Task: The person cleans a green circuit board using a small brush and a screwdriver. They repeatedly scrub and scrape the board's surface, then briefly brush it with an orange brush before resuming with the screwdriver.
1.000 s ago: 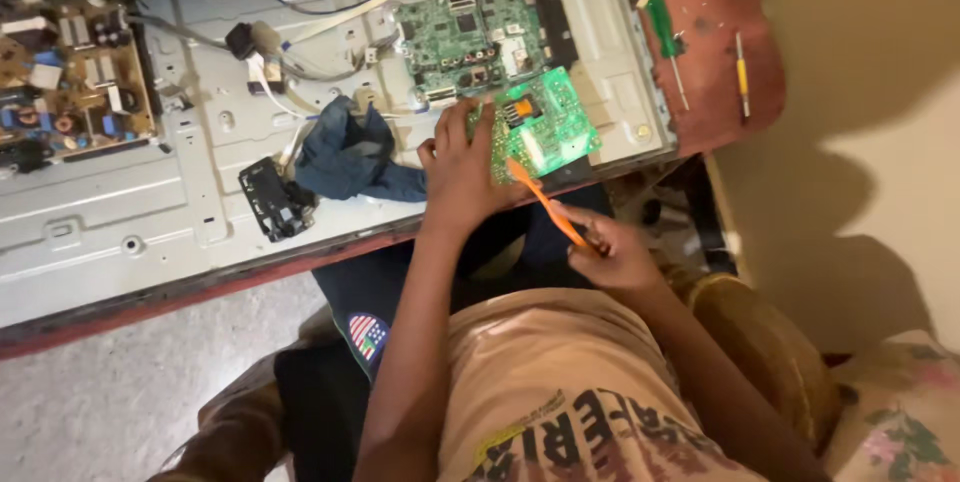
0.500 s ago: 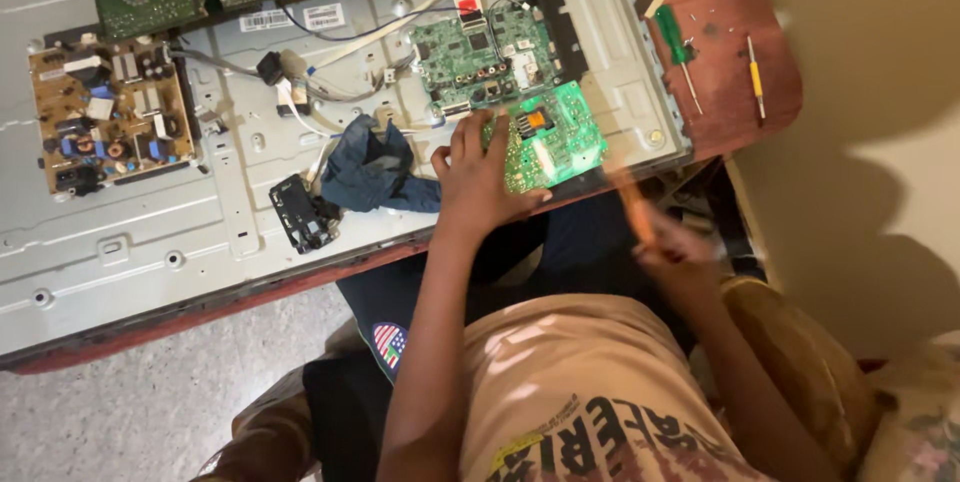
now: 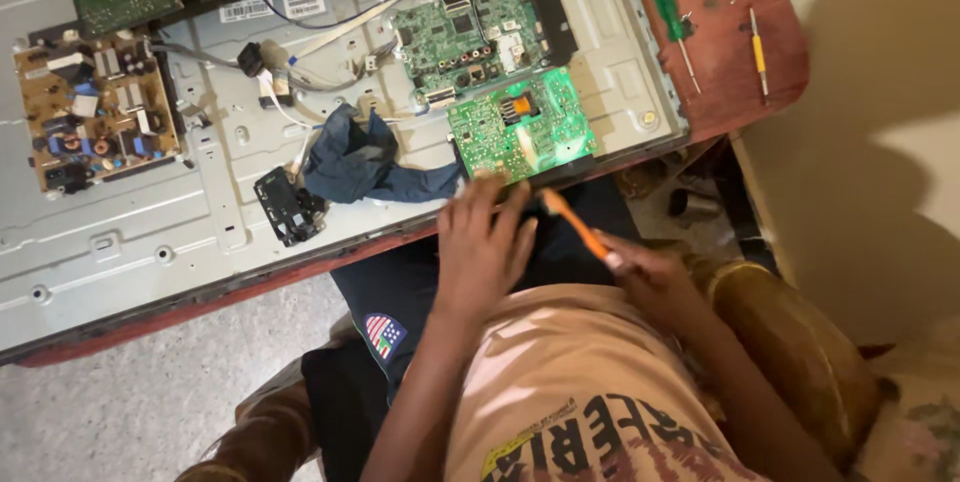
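Gripping a slim orange screwdriver (image 3: 578, 225) in my right hand (image 3: 645, 277), fist closed, left hand (image 3: 485, 247) spread flat just below the bumpy green circuit board (image 3: 520, 124).

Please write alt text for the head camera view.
A seated person's right hand holds an orange brush beside the left hand, just below a bright green circuit board on an opened metal television back panel.

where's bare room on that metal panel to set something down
Bare metal panel lies below the brown circuit board, left of the black bracket. Crowded around the cloth, cables and green boards near the left hand.
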